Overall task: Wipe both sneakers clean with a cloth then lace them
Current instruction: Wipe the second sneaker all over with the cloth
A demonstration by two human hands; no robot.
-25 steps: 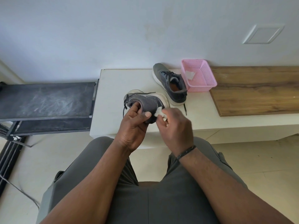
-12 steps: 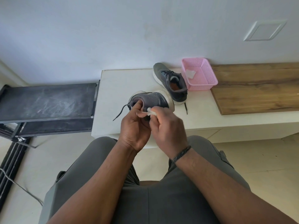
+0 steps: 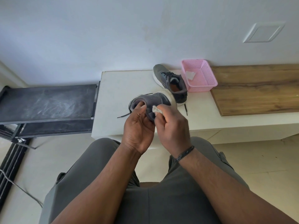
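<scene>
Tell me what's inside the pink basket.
Inside the pink basket lies one crumpled white cloth or wipe on the mesh floor. The near wall hides the front strip of the floor, so anything there can't be seen.

Heel of held sneaker [image 3: 155, 101] hidden behind left hand [image 3: 137, 126] & right hand [image 3: 173, 125]; toe end turned away, laces mostly out of sight. Cloth [image 3: 155, 109] mostly buried in right fingers, only a white tuft visible. White scrap in pink basket [image 3: 199, 76] too small to identify. Wooden board [image 3: 258, 89] cut off at right edge. Both forearms cut off at bottom edge.
</scene>
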